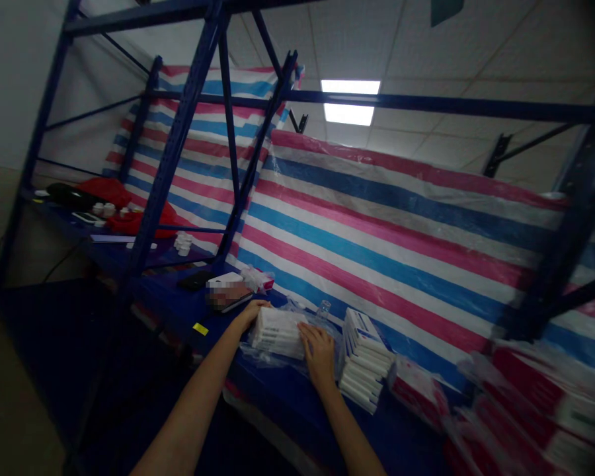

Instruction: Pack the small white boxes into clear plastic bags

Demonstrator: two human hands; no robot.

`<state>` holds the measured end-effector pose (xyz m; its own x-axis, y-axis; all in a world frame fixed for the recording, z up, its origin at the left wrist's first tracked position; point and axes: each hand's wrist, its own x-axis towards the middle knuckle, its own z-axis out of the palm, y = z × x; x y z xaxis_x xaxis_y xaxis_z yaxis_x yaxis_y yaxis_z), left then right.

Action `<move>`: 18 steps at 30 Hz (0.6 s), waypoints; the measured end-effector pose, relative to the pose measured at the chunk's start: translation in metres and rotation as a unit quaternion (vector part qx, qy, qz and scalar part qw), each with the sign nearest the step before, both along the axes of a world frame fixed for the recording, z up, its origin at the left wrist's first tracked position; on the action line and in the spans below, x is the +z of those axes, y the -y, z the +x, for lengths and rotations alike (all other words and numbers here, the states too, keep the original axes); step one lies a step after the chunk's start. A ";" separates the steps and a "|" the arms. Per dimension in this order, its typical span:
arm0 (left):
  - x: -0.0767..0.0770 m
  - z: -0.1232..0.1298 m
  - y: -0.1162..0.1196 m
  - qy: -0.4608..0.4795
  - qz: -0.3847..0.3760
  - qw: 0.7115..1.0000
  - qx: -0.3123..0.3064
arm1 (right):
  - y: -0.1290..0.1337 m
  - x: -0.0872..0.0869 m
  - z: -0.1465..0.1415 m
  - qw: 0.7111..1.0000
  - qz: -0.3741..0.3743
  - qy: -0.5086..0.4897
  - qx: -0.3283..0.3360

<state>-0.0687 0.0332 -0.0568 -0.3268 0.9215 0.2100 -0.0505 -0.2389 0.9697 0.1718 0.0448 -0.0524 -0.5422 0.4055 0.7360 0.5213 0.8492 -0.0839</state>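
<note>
On the blue shelf, a stack of white boxes (pixel 278 332) sits on clear plastic film (pixel 262 357). My left hand (pixel 254 311) is against the stack's left end, fingers curled round its far edge. From the right, my right hand (pixel 319 350) presses its fingers on the other end, so the stack lies held between both hands. Just right of my right hand stands a taller row of white boxes (pixel 364 360), leaning slightly. Behind the hands is a small clear glass or bottle (pixel 323 308). Print on the boxes is too blurred to read.
Plastic-wrapped red and white packs (pixel 419 391) lie to the right, with a larger pile (pixel 530 403) beyond. A yellow label (pixel 201 328) is near the shelf's front edge. Blue rack posts (pixel 178 132) rise at left. Striped sheeting (pixel 377 238) hangs behind.
</note>
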 end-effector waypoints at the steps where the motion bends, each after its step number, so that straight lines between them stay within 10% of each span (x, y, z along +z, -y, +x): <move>1: -0.001 0.001 0.001 0.001 -0.001 1.000 0.012 | 0.003 0.001 0.000 1.000 0.006 0.007 -0.005; 18: -0.011 0.005 0.038 -0.100 0.044 0.993 0.033 | 0.032 -0.008 0.012 0.994 0.043 -0.048 -0.094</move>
<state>-0.0636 -0.0049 -0.0678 -0.3305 0.8745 0.3551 0.1597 -0.3190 0.9342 0.1837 0.0130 -0.0602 -0.3882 0.4270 0.8167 0.6644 0.7438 -0.0731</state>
